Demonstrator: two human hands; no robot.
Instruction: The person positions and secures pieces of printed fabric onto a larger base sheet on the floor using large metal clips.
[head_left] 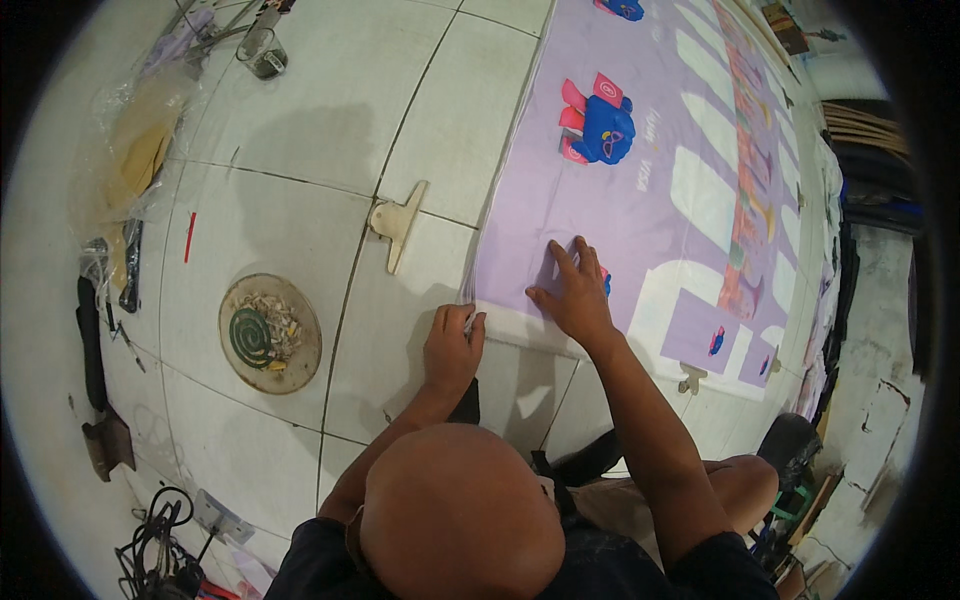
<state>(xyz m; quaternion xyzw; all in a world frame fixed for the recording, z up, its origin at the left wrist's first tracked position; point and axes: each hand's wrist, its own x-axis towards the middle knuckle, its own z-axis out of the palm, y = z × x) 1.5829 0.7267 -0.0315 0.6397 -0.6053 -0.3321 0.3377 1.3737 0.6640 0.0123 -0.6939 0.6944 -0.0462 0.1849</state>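
A large lilac printed banner (520, 235) with blue and pink cartoon figures and white shapes lies spread over the tiled floor. At its near left corner my left hand (455, 340) is closed, fingers pinching the white edge. My right hand (575, 292) rests flat on the banner a little to the right, fingers spread, partly covering a small blue figure. Left of the banner, a wide metal bulldog clip (400, 228) lies loose on the tiles. Another metal clip (690, 378) sits at the banner's near edge, right of my right forearm.
To the left stands a round dish (312, 345) with a green mosquito coil and cigarette butts. Beyond are a glass (262, 55) of dark liquid, plastic packaging (140, 150) and a red strip (190, 238). A dark-handled tool (105, 445) and tangled cables (160, 540) lie lower left.
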